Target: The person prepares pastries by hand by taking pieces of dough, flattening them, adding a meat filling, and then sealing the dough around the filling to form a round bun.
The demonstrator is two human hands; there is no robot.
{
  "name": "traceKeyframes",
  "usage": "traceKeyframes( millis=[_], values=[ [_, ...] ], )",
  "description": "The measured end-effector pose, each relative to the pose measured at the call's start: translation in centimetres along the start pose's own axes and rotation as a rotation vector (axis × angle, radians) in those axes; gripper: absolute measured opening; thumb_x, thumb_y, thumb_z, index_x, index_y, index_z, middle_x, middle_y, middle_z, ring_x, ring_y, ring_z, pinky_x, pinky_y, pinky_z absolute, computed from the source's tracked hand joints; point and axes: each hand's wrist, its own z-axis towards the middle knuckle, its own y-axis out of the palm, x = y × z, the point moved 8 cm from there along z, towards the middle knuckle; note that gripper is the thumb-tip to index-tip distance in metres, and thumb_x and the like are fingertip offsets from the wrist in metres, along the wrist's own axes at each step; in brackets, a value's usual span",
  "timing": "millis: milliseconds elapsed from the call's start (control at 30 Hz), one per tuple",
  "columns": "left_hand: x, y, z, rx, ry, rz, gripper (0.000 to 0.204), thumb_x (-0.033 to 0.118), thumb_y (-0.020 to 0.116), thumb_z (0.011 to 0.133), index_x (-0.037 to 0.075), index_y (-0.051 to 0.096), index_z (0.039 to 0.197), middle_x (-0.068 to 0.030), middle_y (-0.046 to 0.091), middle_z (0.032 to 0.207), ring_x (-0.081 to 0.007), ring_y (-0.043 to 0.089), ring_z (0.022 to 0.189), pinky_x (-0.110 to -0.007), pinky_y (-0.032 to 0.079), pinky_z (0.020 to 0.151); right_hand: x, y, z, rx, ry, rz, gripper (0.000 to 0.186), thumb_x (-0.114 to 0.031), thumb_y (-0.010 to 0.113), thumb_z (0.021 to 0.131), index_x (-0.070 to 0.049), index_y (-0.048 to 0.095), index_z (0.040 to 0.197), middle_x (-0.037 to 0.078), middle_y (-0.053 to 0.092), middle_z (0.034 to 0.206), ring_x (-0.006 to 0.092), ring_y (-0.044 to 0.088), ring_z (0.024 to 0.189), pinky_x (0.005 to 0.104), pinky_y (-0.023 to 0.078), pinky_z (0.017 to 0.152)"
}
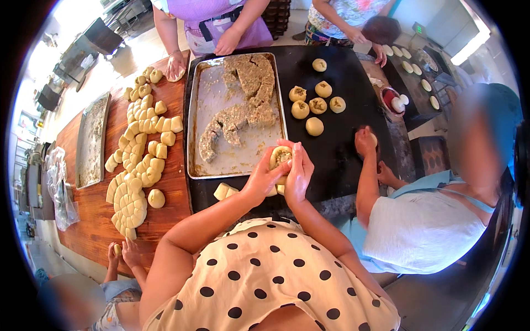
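A round of pale dough (pixel 281 156) with crumbly filling showing in its open top is cupped between my two hands, above the near edge of the black table. My left hand (pixel 264 180) grips it from the left, and my right hand (pixel 300 168) closes round its right side with the fingers up. Just beyond my hands lies a metal tray (pixel 201 140) holding slabs of crumbly brownish filling (pixel 251 83). Bare dough pieces (pixel 224 191) sit beside my left wrist, partly covered. Several filled dough balls (pixel 314 127) stand to the right of the tray, some with filling showing.
On the wooden table (pixel 83 220) at left are many cut dough pieces (pixel 130 204) and a second tray (pixel 93 140). Co-workers stand opposite, at right and at lower left, their hands near the tables. A bowl (pixel 392 105) and flat dough rounds (pixel 407 67) lie at far right.
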Motion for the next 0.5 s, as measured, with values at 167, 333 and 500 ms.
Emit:
traceKeyframes(
  millis=[167,333,500],
  values=[
    [-1.5,0.7,-0.2,0.127,-0.100,-0.313,0.048,0.031,0.065,0.096,0.008,0.046,0.134,-0.0096,0.058,0.119,-0.0153,0.056,0.112,-0.031,0.047,0.096,2.4,-1.4,0.1,0.085,0.196,0.283,0.042,-0.027,0.041,0.106,0.004,0.067,0.096,0.007,0.069,0.094,0.0125,0.060,0.084,0.0297,0.047,0.092],
    [-4.5,-0.1,0.4,0.379,0.020,-0.544,0.028,0.028,0.053,0.102,0.009,0.057,0.122,-0.0039,0.062,0.111,-0.0132,0.060,0.103,-0.028,0.050,0.089,4.2,-0.6,-0.7,0.188,0.034,0.171,0.028,-0.018,0.046,0.104,0.002,0.065,0.101,0.008,0.068,0.097,0.0150,0.061,0.094,0.0297,0.049,0.088],
    [-3.5,-1.9,0.6,0.360,0.116,-0.232,0.030,0.029,0.051,0.103,0.007,0.056,0.123,-0.0036,0.062,0.110,-0.0119,0.060,0.100,-0.027,0.050,0.088,2.3,0.8,-0.3,-0.021,-0.190,-0.066,0.027,-0.014,0.045,0.103,0.003,0.063,0.112,0.012,0.064,0.119,0.0209,0.058,0.115,0.0351,0.036,0.108]
  ],
)
